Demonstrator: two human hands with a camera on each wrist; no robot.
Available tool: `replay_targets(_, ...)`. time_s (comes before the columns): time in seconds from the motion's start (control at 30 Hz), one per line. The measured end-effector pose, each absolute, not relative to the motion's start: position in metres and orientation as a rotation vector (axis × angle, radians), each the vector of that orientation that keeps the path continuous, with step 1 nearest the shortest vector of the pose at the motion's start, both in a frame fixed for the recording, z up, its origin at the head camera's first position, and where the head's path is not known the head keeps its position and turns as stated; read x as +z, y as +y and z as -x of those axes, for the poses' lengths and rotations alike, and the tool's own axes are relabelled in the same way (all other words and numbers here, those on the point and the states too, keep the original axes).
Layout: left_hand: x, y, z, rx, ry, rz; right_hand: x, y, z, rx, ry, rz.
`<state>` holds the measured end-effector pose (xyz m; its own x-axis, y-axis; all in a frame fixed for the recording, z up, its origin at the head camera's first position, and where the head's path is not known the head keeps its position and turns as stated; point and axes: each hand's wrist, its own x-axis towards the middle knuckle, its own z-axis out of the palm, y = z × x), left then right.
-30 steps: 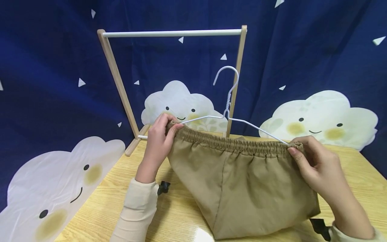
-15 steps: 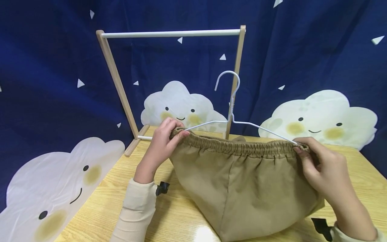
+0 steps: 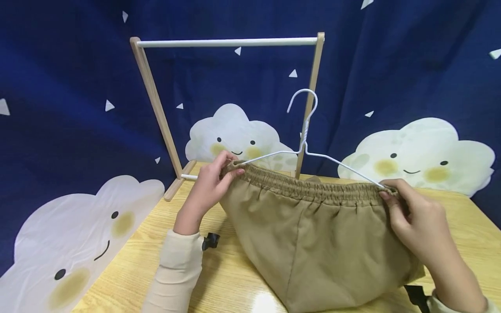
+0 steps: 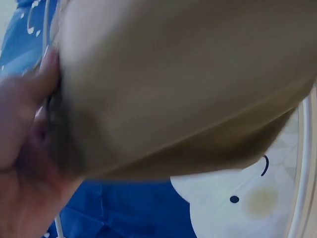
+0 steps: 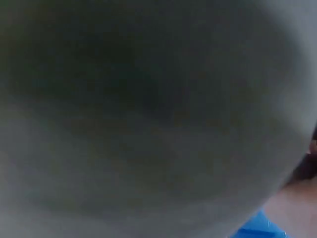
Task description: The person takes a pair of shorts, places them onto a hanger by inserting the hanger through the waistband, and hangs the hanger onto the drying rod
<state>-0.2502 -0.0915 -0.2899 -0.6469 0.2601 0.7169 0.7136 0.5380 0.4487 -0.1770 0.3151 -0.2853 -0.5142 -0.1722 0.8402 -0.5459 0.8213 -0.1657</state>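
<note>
Khaki shorts with a gathered elastic waistband hang between my two hands, stretched sideways. A white wire hanger sits with its arms running down into the waistband and its hook standing up above it. My left hand pinches the left end of the waistband, thumb in front. At the other end my right hand pinches the waistband by the hanger's right tip. The hanger's lower part is hidden inside the shorts. In the left wrist view the fabric fills most of the picture; blurred cloth covers the right wrist view.
A small clothes rack with wooden legs and a white top rail stands behind the shorts on the wood-grain table. A dark blue curtain printed with smiling clouds hangs at the back.
The shorts, hanger and both hands have shifted slightly to the right over the second. The hanger dipped a little, then rose slightly. Both hands keep their hold on the waistband.
</note>
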Motion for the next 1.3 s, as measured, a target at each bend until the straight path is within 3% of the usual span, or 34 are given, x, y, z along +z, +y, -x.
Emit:
replay_targets(0.17, -0.292, -0.084, 0.252, -0.918, -2.094, 0.601, -0.292, 0.315, 0.181, 0.528, -2.197, -0.563)
replay_targets(0.4, -0.298, -0.082, 0.264, -1.021, -2.06, 0.568, -0.279, 0.307, 0.185, 0.434, -2.103, -0.537)
replay_targets(0.67, -0.3, -0.083, 0.272, -1.222, -1.956, 0.413, -0.221, 0.304, 0.206, 0.357, -1.952, -0.516)
replay_targets(1.0, -0.298, -0.084, 0.273, -1.163, -1.96, 0.405, -0.144, 0.309, 0.243, 0.361, -1.927, -0.432)
replay_targets(1.3, -0.293, -0.083, 0.266, -1.073, -1.96, 0.384, -0.087, 0.307, 0.258, 0.691, -1.958, -0.212)
